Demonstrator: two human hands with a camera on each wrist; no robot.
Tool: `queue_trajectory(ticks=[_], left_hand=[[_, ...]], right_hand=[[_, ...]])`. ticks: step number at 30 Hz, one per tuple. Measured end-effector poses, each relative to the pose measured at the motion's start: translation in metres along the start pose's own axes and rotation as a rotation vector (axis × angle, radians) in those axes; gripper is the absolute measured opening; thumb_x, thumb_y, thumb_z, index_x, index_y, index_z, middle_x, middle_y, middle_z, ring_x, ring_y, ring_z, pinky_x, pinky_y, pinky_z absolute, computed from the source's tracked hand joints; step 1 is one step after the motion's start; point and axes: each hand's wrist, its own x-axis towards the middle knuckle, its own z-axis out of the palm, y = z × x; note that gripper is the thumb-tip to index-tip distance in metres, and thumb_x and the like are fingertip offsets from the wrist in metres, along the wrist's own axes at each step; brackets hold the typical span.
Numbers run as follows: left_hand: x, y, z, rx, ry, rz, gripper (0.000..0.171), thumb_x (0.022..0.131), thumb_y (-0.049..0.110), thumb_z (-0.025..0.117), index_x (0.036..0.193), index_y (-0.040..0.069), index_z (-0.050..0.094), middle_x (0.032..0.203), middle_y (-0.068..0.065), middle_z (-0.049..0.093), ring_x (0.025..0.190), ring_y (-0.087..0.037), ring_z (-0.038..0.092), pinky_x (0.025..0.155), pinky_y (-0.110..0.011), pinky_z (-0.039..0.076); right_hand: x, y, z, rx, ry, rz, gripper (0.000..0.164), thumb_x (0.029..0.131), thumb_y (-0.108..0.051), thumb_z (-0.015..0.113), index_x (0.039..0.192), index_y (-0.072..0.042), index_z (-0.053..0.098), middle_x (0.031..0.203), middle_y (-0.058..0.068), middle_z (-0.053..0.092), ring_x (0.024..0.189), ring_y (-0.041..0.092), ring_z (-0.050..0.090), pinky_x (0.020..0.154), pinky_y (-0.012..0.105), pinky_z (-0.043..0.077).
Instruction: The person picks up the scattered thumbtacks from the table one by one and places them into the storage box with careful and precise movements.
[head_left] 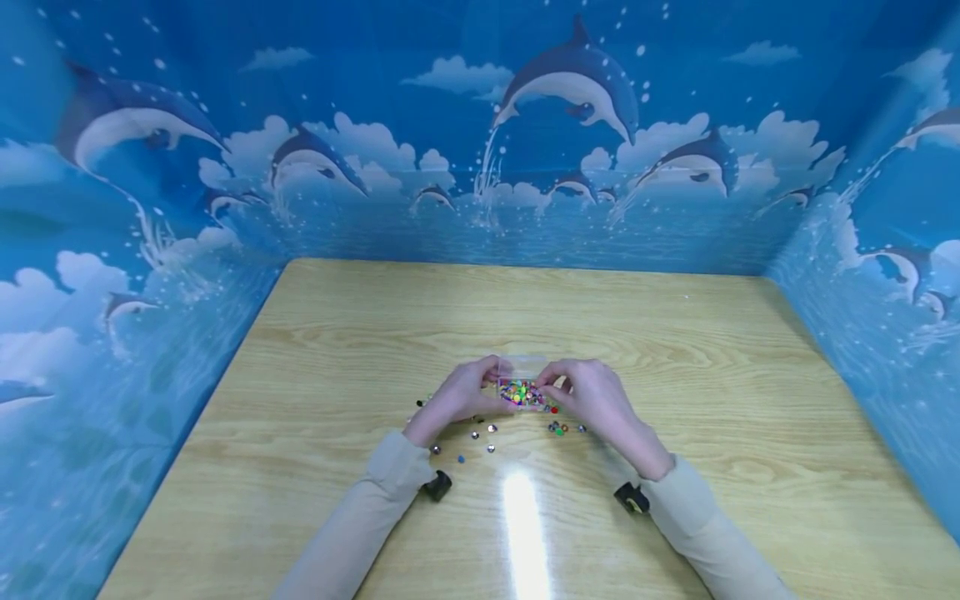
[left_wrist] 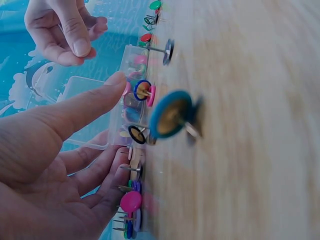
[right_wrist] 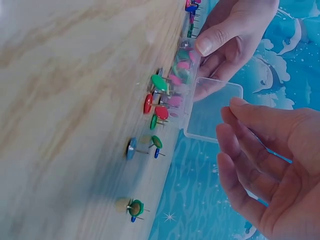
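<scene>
A small clear plastic box (right_wrist: 184, 95) stands on the table with its clear lid (right_wrist: 215, 110) raised at the back. Colourful flat-headed thumbtacks (head_left: 519, 392) fill the box. My left hand (head_left: 467, 392) holds the box's left end, thumb at the near side and fingers round behind. Just above the box's right end is my right hand (head_left: 592, 390), its fingers loosely bent and the thumb close to the index fingertip. I see nothing between those fingertips. Loose thumbtacks, among them a green thumbtack (right_wrist: 159, 83) and a red thumbtack (right_wrist: 148, 103), lie near the box's right side.
More thumbtacks are scattered on the wooden table (head_left: 337, 333) left of and in front of the box, including a blue thumbtack (head_left: 461, 459). One teal thumbtack (left_wrist: 171, 114) lies close to the left wrist camera. A dolphin-print curtain (head_left: 420, 92) surrounds the table's back and sides.
</scene>
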Motion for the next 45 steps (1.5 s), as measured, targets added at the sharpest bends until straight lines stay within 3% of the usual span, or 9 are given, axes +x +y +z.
queue_trajectory(ticks=[11, 17, 24, 32, 36, 45], left_hand=[[0.000, 0.001, -0.001, 0.001, 0.000, -0.013, 0.062, 0.077, 0.027, 0.089, 0.131, 0.014, 0.061, 0.130, -0.009, 0.065, 0.118, -0.029, 0.060, 0.103, -0.045, 0.050], [0.001, 0.001, 0.000, 0.010, 0.003, -0.025, 0.061, 0.077, 0.027, 0.089, 0.130, 0.014, 0.061, 0.130, -0.009, 0.064, 0.117, -0.029, 0.059, 0.103, -0.045, 0.050], [0.001, 0.001, 0.000, 0.002, 0.000, -0.018, 0.061, 0.077, 0.028, 0.089, 0.130, 0.014, 0.061, 0.131, -0.008, 0.064, 0.118, -0.029, 0.059, 0.103, -0.044, 0.050], [0.000, 0.001, 0.000, -0.007, 0.000, -0.019, 0.061, 0.078, 0.027, 0.089, 0.130, 0.014, 0.061, 0.130, -0.008, 0.065, 0.117, -0.029, 0.059, 0.103, -0.044, 0.050], [0.000, 0.002, 0.000, -0.016, -0.001, -0.018, 0.060, 0.078, 0.027, 0.088, 0.130, 0.013, 0.061, 0.131, -0.008, 0.065, 0.118, -0.029, 0.059, 0.104, -0.044, 0.050], [0.001, 0.001, 0.000, -0.010, -0.005, -0.025, 0.062, 0.077, 0.028, 0.089, 0.130, 0.014, 0.061, 0.130, -0.008, 0.064, 0.117, -0.028, 0.059, 0.103, -0.044, 0.050]], right_hand=[[-0.004, 0.017, -0.020, -0.012, 0.055, 0.065, 0.007, 0.088, -0.014, 0.078, 0.095, -0.013, 0.078, 0.089, 0.003, 0.077, 0.066, 0.010, 0.067, 0.056, 0.024, 0.053], [-0.008, 0.035, -0.027, -0.028, 0.017, 0.134, 0.010, 0.088, -0.012, 0.078, 0.098, -0.012, 0.077, 0.091, 0.005, 0.077, 0.065, 0.011, 0.066, 0.057, 0.027, 0.053], [-0.016, 0.051, -0.026, -0.096, -0.060, 0.110, 0.007, 0.083, -0.008, 0.081, 0.087, -0.012, 0.077, 0.085, 0.005, 0.076, 0.064, 0.012, 0.065, 0.057, 0.028, 0.052], [-0.020, 0.057, -0.022, -0.105, -0.133, 0.147, 0.009, 0.083, -0.007, 0.080, 0.088, -0.014, 0.078, 0.090, 0.006, 0.077, 0.069, 0.015, 0.066, 0.062, 0.034, 0.055], [-0.020, 0.059, -0.020, -0.117, -0.145, 0.151, 0.010, 0.083, -0.006, 0.080, 0.087, -0.014, 0.079, 0.089, 0.005, 0.077, 0.070, 0.014, 0.066, 0.064, 0.033, 0.055], [-0.019, 0.053, -0.019, -0.120, -0.111, 0.110, 0.004, 0.087, -0.009, 0.076, 0.091, -0.010, 0.078, 0.085, 0.007, 0.076, 0.056, 0.007, 0.055, 0.052, 0.024, 0.047]])
